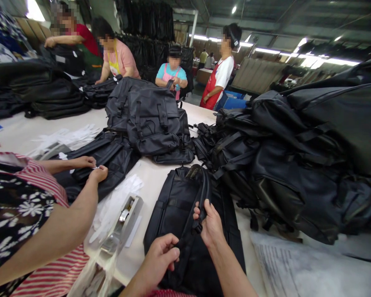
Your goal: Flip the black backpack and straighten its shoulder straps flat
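Observation:
A black backpack (167,222) lies on the table in front of me, its strap side up. My right hand (212,226) is closed around one padded shoulder strap (206,185), which is raised off the bag; a dark buckle (197,226) hangs just below the fingers. Lower and to the left, my left hand (162,258) is closed in a pinch over the backpack. Whatever is between its thumb and fingers blends into the black bag and cannot be made out.
A tape dispenser (123,218) and white paper strips (131,185) lie left of the backpack. Close on the left, a co-worker's hands (94,169) work on another bag. Black backpacks (154,119) stand ahead; more are heaped (290,173) right, behind a plastic-wrapped package (309,268). Several people stand beyond.

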Motion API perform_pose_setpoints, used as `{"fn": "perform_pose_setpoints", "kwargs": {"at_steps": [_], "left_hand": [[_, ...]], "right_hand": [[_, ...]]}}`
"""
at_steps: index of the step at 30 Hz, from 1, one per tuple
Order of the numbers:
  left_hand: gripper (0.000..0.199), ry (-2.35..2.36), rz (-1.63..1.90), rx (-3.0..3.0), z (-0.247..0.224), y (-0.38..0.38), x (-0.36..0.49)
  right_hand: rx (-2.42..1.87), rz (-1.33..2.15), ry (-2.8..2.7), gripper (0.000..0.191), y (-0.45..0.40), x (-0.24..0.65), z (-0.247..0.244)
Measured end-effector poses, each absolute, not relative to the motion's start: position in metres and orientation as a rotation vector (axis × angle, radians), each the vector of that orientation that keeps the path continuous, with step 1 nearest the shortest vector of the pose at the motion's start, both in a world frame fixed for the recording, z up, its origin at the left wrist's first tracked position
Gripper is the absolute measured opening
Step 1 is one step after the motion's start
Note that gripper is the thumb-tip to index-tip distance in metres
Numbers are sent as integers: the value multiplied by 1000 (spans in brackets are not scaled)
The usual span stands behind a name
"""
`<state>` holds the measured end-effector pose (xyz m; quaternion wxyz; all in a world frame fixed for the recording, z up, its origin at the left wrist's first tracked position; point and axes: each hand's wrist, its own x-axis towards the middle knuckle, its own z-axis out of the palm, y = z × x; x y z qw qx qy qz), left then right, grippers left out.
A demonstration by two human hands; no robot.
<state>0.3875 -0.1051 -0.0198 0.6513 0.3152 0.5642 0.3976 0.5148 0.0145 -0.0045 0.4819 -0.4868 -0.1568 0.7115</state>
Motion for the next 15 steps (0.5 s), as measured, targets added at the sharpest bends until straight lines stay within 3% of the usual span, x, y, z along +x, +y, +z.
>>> {"fn": "perform_pose_setpoints", "kwargs": {"at_steps": [7,12,15], "left_hand": [[18,1511,1006,801,-40,-95,378],[60,1532,1021,1204,-18,-73,371],[66,1348,948,1260,-12,-60,379]], "right_hand": [[-1151,1724,-379,37,12,523,-2],[-1051,1792,-406,35,21,523,16],[-1007,1817,-465,34,26,520,24]]}}
